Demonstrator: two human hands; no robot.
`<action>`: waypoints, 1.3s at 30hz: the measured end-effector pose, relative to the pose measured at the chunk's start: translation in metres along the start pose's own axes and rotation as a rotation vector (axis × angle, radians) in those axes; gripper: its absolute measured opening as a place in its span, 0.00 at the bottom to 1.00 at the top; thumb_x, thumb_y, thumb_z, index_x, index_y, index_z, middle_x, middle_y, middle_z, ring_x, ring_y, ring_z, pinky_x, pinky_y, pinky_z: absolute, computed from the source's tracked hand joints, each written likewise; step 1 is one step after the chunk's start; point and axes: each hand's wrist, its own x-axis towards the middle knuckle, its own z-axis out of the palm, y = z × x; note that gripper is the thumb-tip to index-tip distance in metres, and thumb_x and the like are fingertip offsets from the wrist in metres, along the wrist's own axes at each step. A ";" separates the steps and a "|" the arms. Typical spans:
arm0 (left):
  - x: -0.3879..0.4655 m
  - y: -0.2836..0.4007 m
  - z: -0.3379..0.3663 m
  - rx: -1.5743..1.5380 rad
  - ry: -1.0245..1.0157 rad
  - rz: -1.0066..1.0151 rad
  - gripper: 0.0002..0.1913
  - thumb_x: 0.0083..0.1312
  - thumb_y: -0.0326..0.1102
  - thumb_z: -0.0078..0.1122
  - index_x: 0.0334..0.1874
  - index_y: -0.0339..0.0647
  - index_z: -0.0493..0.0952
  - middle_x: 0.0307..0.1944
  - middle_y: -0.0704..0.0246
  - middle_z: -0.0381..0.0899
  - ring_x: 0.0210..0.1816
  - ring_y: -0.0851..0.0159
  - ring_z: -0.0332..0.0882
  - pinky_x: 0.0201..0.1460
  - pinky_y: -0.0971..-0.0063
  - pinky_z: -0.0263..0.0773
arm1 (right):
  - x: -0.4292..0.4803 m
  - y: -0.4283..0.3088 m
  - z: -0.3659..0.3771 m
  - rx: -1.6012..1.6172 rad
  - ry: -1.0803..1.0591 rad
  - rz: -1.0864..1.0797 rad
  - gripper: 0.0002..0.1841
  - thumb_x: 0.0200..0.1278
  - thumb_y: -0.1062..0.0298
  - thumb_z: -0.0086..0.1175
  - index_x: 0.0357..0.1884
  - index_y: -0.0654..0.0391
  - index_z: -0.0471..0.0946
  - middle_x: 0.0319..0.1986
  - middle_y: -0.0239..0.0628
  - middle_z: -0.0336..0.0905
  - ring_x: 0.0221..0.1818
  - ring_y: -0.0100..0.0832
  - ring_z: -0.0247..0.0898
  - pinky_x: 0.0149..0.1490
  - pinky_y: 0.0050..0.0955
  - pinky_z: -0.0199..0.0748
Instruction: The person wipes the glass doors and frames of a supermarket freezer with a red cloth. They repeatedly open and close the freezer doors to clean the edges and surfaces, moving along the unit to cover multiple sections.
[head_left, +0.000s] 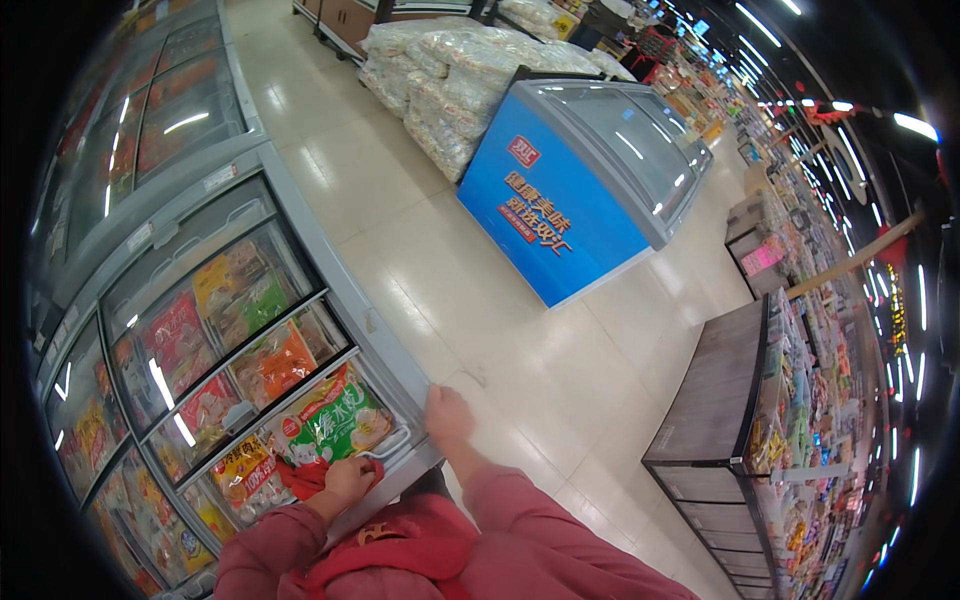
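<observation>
My left hand (349, 481) is closed on a red cloth (304, 480) at the near end of a chest freezer, over its opening. My right hand (448, 418) is at the outer corner of the grey freezer rim (405, 375), fingers curled against it and partly hidden. Just beyond the cloth lie a green-and-red bag of frozen food (334, 420) and a yellow-and-red bag (244, 472). Sliding glass lids (202, 322) with black frames cover more bags farther along. A white wire handle or rack edge (390, 446) shows at the opening's corner.
A blue-sided chest freezer (555, 202) stands across the tiled aisle (420, 285), with stacked plastic-wrapped sacks (450, 75) beside it. To the right is a grey wood-look display counter (709, 390) filled with packaged goods. Another glass-topped freezer (180, 105) adjoins at far left.
</observation>
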 end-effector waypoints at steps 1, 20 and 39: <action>0.004 0.003 0.002 -0.029 -0.001 -0.010 0.11 0.56 0.43 0.59 0.32 0.45 0.84 0.30 0.60 0.83 0.35 0.53 0.82 0.40 0.61 0.76 | 0.000 0.001 0.001 0.005 0.000 0.001 0.27 0.69 0.41 0.32 0.50 0.48 0.77 0.46 0.42 0.78 0.51 0.45 0.73 0.53 0.44 0.71; 0.005 0.002 -0.016 0.192 -0.162 0.148 0.11 0.58 0.40 0.52 0.27 0.40 0.77 0.26 0.54 0.80 0.31 0.47 0.80 0.35 0.53 0.74 | -0.002 0.004 0.001 0.037 0.062 -0.047 0.26 0.69 0.43 0.34 0.48 0.52 0.77 0.45 0.44 0.77 0.50 0.46 0.72 0.53 0.45 0.71; -0.032 -0.037 -0.026 0.159 -0.203 0.051 0.08 0.58 0.38 0.52 0.31 0.42 0.76 0.27 0.56 0.81 0.31 0.48 0.80 0.34 0.53 0.74 | 0.004 -0.004 0.021 -0.064 0.080 0.012 0.29 0.69 0.42 0.30 0.50 0.52 0.78 0.44 0.42 0.79 0.47 0.47 0.74 0.51 0.44 0.71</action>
